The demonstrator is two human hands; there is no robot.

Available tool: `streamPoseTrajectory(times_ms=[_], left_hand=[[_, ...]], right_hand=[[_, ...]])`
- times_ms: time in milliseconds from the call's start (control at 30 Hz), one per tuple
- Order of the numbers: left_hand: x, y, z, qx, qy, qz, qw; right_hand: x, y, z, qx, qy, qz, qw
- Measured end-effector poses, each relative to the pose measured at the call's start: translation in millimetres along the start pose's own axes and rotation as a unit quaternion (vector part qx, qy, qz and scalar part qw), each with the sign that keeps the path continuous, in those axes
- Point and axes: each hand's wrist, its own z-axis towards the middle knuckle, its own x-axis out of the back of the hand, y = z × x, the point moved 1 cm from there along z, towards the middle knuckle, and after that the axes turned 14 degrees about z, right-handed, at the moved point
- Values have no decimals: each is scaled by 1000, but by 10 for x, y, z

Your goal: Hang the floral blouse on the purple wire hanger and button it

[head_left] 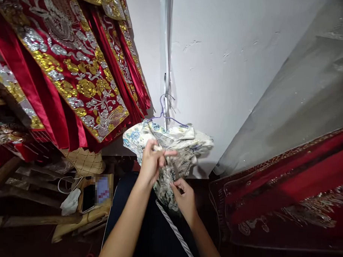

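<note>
A floral shirt [134,136], cream with blue and dark flowers, hangs from a thin purple hanger [162,115] in front of me. My left hand [152,163] is at the shirt's upper front, its thumb and fingers bent together at the cloth while one finger points right. Slight blur hides exactly what lies between those fingertips. Lower down, my right hand [184,198] pinches the gathered front of the shirt between thumb and forefinger. A pale striped strip [176,231] hangs below the shirt across my dark-clothed lap.
Red garments [85,88] with gold and silver sequins hang at the left. Below them, a phone-like dark object [88,197] and a crumpled white item [71,202] rest on a bamboo seat [93,215]. Plastic-covered red clothing [298,196] stands at the right, before a white wall [218,81].
</note>
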Motion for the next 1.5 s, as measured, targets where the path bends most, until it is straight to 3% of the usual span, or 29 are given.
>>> streamPoseTrajectory(times_ms=[133, 233, 367, 500, 633, 733, 833, 1033, 1200, 1367, 1500], left_hand=[[-115, 560, 510, -67, -51, -10, 996], [-216, 702, 554, -121, -79, 31, 989], [-241, 541, 319, -134, -100, 114, 979], [-167, 347, 151, -129, -94, 140, 977], [-80, 280, 131, -127, -81, 163, 975], [-19, 258, 135, -132, -57, 175, 974], [16, 205, 147, -124, -53, 185, 973], [33, 35, 231, -100, -30, 149, 983], [105, -100, 320, -75, -42, 198, 976], [239, -452, 200, 17, -116, 287, 951], [407, -589, 35, 31, -172, 409, 895]], right_hand=[[204, 108, -40, 11, 34, -22, 999], [329, 89, 1, 12, 2, -44, 999], [417, -277, 269, 58, -25, -63, 996], [377, -1051, 756, 152, -1, -39, 988], [263, -1672, 1155, 288, -76, -172, 939], [207, -1822, 1278, 356, -139, -266, 885], [164, -1837, 1300, 386, -161, -281, 864], [-15, -1812, 1326, 416, -111, -230, 872], [-93, -1859, 1397, 418, -92, -183, 885], [46, -2184, 1435, 421, 0, -65, 905], [359, -2332, 1413, 318, -20, -12, 948]])
